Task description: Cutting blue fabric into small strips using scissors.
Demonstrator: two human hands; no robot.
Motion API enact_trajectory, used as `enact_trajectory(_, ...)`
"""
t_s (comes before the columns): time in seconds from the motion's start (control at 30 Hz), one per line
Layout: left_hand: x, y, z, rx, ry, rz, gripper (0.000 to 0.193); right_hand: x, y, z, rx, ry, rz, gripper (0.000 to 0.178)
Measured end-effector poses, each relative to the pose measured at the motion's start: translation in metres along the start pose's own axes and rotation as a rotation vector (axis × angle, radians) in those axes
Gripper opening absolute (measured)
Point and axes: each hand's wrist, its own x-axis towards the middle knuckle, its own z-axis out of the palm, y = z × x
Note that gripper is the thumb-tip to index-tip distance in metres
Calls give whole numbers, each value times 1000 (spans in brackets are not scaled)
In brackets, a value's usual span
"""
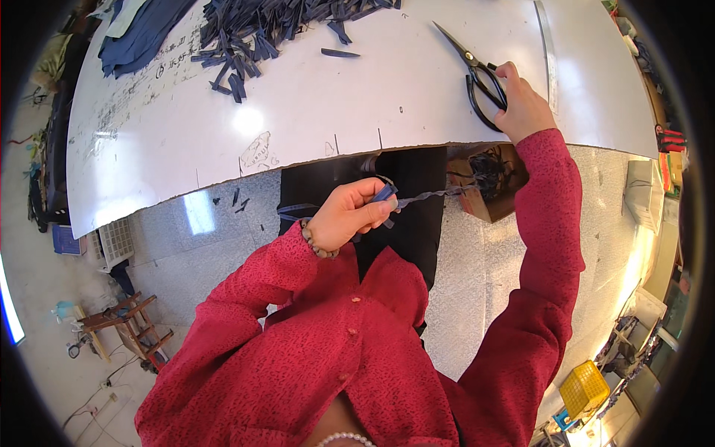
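My left hand (344, 216) is closed in a pinch on a dark blue fabric strip (385, 193) in front of my lap. From its fingers a thin twisted strand (433, 195) runs right toward a cardboard box (490, 208). Another length of blue strip (294, 211) trails out on the left side of that hand. At the right of the white table (313, 89), my right hand (526, 106) grips the black handles of a pair of scissors (469, 56). The scissors lie with their blades together, pointing away to the upper left.
A pile of cut dark blue strips (257, 30) covers the table's far middle, with one loose strip (340, 53) nearby. Folded blue cloth (141, 37) lies far left. A metal ruler (547, 52) rests at the right. A wooden stool (134, 324) stands on the floor at left.
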Motion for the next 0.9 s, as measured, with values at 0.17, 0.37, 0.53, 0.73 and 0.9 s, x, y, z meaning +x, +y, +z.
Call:
enact_trajectory(0.17, 3, -5, -6, -77, -20, 35, 11, -25, 4, -15, 172, -171, 10, 54)
enact_trajectory(0.37, 4, -7, -6, -99, -6, 23, 12, -102, 4, 13, 781, -25, -5, 62)
enact_trajectory(0.53, 10, -11, -7, -107, 26, 31, 12, -215, -54, 57, 1674, -359, 309, 88)
enact_trajectory(0.73, 12, -13, -2, -64, 89, 46, 12, -262, -87, 78, 1878, -640, 318, 94)
enact_trajectory(0.9, 10, -15, 7, -5, 92, 39, 12, -257, -87, 87, 1836, -645, 214, 91)
